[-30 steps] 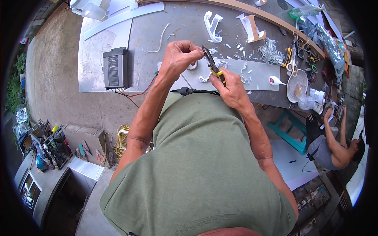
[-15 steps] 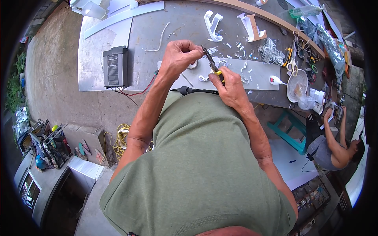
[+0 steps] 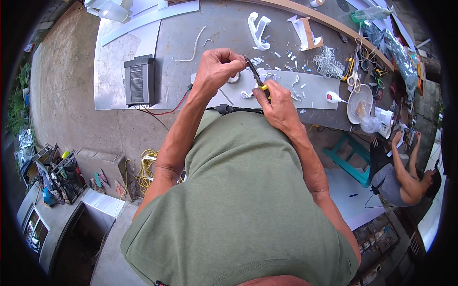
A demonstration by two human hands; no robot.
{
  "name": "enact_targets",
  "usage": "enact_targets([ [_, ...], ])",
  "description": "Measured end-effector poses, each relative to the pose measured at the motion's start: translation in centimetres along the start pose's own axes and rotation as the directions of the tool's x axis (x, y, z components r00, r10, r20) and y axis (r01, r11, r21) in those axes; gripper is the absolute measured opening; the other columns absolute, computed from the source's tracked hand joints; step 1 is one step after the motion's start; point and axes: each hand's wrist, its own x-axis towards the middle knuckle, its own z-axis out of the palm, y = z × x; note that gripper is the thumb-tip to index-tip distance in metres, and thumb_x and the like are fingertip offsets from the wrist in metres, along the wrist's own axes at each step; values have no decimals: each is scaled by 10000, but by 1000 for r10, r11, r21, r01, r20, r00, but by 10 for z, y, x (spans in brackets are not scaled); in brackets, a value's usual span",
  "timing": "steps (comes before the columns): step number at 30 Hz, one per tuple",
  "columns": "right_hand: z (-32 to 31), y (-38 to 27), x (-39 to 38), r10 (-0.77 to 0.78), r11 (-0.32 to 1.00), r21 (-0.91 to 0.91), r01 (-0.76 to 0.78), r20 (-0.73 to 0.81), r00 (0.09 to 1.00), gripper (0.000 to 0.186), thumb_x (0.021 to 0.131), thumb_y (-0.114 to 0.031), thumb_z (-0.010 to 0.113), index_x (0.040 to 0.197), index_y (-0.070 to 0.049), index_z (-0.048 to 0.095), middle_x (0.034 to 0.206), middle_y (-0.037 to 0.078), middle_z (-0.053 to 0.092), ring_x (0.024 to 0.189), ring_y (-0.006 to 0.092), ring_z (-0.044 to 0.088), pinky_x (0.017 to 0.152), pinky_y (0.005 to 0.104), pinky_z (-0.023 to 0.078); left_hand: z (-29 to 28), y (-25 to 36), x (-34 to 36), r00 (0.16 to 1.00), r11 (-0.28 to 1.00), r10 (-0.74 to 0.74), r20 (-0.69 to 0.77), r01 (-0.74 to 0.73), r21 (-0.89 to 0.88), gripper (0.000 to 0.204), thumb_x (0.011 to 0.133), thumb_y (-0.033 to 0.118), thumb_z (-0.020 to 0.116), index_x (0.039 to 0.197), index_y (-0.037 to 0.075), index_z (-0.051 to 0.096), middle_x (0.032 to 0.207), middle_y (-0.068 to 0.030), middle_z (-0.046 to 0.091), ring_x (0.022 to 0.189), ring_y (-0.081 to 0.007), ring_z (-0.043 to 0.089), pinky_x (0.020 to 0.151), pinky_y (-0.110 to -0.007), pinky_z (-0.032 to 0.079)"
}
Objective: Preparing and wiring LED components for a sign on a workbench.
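Note:
My right hand is wrapped round pliers with yellow-and-black handles. Their dark jaws point up and left, reaching the fingertips of my left hand. Thumb and forefinger of that left hand are pinched together at the jaw tips; what they hold is too small to make out. Beneath the hands lies a pale flat sheet on the metal table. A roll of tape sits partly hidden beside my left hand. Small white modules on wires lie to the right of the pliers.
A black power unit with red and black leads stands at left. White letter shapes and scattered white bits lie farther back. Scissors, a glue bottle and a round white plate are at right. A co-worker sits beyond a green stool.
My right hand and the pliers have shifted very slightly; the left hand keeps its pinch at the jaw tips. Little else has changed on the table.

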Motion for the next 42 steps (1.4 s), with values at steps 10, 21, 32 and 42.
enact_targets([
  [10, 6, 10, -2, -74, 986, -156, 60, -81, 994, 275, 968, -222, 627, 926, 36, 541, 840, 172, 534, 710, 359, 573, 653, 445, 454, 0, -1, 1, 998, 993, 53, 26, -55, 105, 148, 851, 123, 719, 868, -24, 720, 816, -74, 697, 626, -66, 544, 563, -207, 424],
  [21, -3, -2, -1, 54, 947, 318, -42, -30, 998, 335, 948, -287, 653, 842, 24, 587, 666, 93, 551, 613, 171, 543, 587, 312, 420, 3, 18, -7, 973, 986, 130, 192, -107, -127, 209, 949, 204, 671, 949, 2, 725, 602, 78, 487, 535, -6, 339, 482, -211, 224],
  [32, -21, 32, 17, 278, 252, 968, -5, -68, 958, 337, 1023, -277, 524, 872, 16, 595, 883, 131, 612, 731, 202, 632, 697, 392, 559, -6, 24, -22, 965, 950, 206, 163, -158, -269, 215, 970, 159, 625, 934, -42, 691, 616, 52, 489, 517, -15, 334, 479, -205, 225],
  [42, 14, 24, 36, 168, 496, 822, -280, 226, 960, 370, 995, -282, 604, 1154, 47, 662, 978, 117, 675, 957, 193, 639, 874, 346, 507, -9, 29, 0, 966, 787, 257, -12, -216, -578, 226, 1036, 212, 549, 1030, 1, 627, 670, 41, 418, 571, -37, 313, 490, -191, 246],
])
